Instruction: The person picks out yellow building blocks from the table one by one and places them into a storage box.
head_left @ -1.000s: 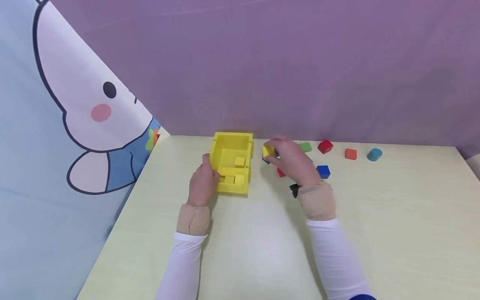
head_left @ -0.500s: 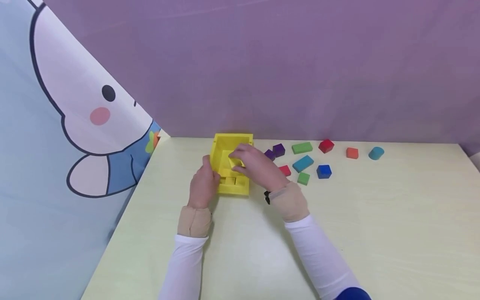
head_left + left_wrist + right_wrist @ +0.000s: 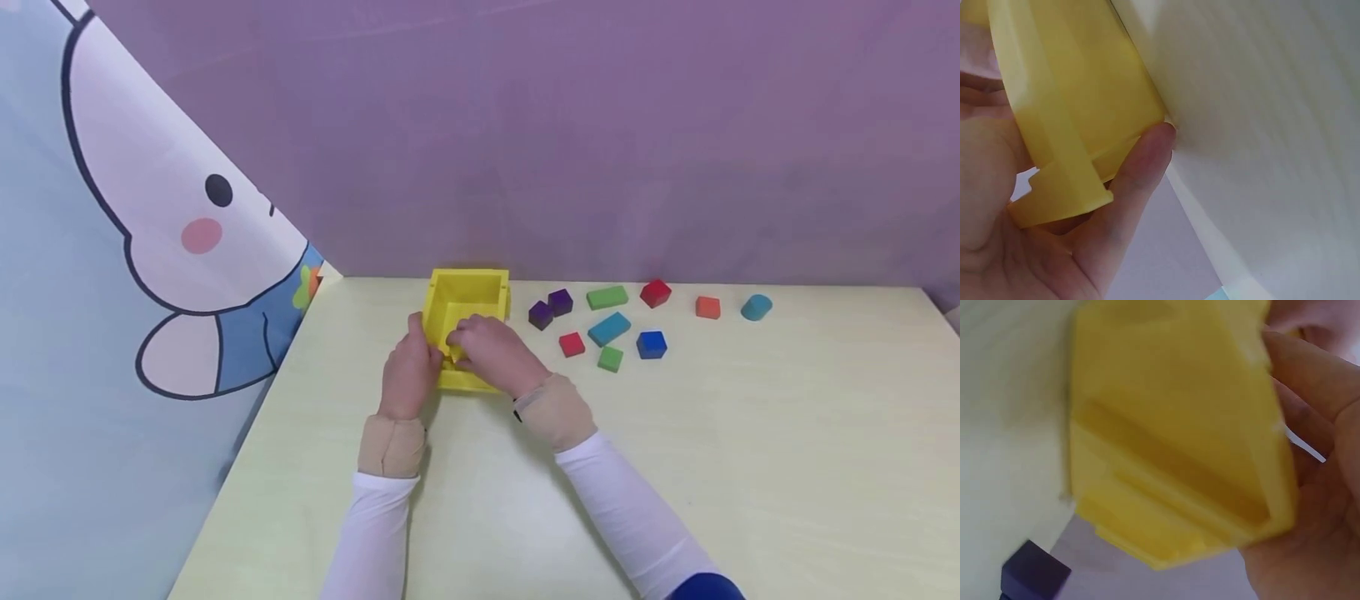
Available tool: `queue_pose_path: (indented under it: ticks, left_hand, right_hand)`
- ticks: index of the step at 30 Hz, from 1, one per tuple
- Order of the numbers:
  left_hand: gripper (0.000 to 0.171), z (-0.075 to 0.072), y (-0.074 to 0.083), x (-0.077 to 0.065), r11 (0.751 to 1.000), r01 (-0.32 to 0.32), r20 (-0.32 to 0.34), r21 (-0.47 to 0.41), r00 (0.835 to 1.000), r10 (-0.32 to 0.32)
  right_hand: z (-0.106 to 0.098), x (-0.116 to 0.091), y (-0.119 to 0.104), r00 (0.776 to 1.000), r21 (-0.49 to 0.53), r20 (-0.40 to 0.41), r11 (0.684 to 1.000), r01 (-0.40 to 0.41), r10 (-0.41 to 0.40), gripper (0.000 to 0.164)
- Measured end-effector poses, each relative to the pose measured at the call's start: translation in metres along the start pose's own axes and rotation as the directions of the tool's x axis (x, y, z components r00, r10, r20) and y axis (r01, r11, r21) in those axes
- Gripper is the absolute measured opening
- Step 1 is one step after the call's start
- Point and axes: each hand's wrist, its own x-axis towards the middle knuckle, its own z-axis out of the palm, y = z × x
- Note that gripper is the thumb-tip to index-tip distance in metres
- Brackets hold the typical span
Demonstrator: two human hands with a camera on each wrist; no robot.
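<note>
An open-topped yellow plastic box (image 3: 471, 280) stands on the table near the back wall. My left hand (image 3: 408, 377) grips its left wall, thumb over the rim; the left wrist view shows a finger (image 3: 1141, 165) along the box's outer side. From the right, my right hand (image 3: 501, 357) reaches over the opposite rim into the box's near part. Its thumb and fingers pinch a small yellow block (image 3: 455, 352), mostly hidden by the fingers. Other yellow blocks in the box are covered by the hands. In the right wrist view the box's outer wall (image 3: 1172, 381) hides the fingertips.
Right of the box lie loose blocks: two purple cubes (image 3: 541, 315), a green bar (image 3: 607, 297), a teal bar (image 3: 609, 329), a pink-red block (image 3: 572, 344), a small green block (image 3: 611, 359), a blue cube (image 3: 652, 344), a red block (image 3: 656, 292), an orange cube (image 3: 707, 307) and a teal cylinder (image 3: 757, 307).
My right hand has carried a yellow block left from beside the purple cubes into the box, then toward its near end. The left hand keeps its grip on the box.
</note>
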Motion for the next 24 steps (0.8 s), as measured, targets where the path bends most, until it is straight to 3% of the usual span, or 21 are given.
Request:
queue_pose_path:
  ticks: [6, 11, 19, 24]
  left_hand:
    - [0.051, 0.003, 0.005, 0.005, 1.000, 0.018, 0.009, -0.004, 1.000, -0.018]
    - [0.050, 0.005, 0.013, 0.011, 1.000, 0.005, 0.026, -0.012, 1.000, -0.004]
    - [0.051, 0.006, 0.011, 0.012, 1.000, 0.006, 0.027, 0.003, 1.000, -0.006]
    - [0.055, 0.002, 0.009, 0.011, 0.999, 0.012, 0.003, 0.053, 1.000, -0.012]
  right_hand:
    - [0.007, 0.001, 0.006, 1.000, -0.084, -0.017, 0.996, 0.018, -0.019, 0.019]
    - [0.010, -0.002, 0.014, 0.999, -0.110, -0.042, 0.993, -0.032, 0.027, 0.021]
    - [0.010, -0.006, 0.014, 0.997, -0.044, -0.078, 0.999, 0.009, -0.012, 0.028]
    - [-0.004, -0.022, 0.014, 0.985, 0.037, -0.170, 0.999, 0.038, -0.031, 0.034]
